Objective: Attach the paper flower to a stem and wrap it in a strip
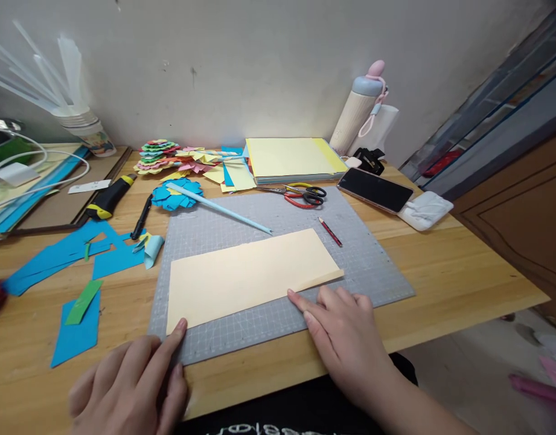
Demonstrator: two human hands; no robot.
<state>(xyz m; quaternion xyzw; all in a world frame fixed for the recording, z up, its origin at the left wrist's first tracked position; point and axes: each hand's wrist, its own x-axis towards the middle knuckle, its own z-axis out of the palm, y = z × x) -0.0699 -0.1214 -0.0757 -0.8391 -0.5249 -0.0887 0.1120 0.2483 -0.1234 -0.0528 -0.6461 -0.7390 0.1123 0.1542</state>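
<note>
A pale cream strip of paper (241,278) lies slantwise on the grey cutting mat (372,260), with a narrow fold along its lower right edge. My left hand (133,380) rests at the strip's lower left corner, index fingertip on it, the other fingers bent and holding nothing. At the strip's lower edge, right of its middle, my right hand (345,332) touches the paper with its index fingertip; the thumb is apart from it, and the other fingers are loosely bent. Above the strip lies a blue paper flower (178,194) with a light blue rolled stem (232,213).
Scissors (305,194) and a pencil (330,232) lie on the mat. Blue scraps (73,338), a utility knife (110,198) and a black pen (142,216) are at left. Behind are a paper stack (296,158) and bottle (357,112); a phone (376,190) is at right.
</note>
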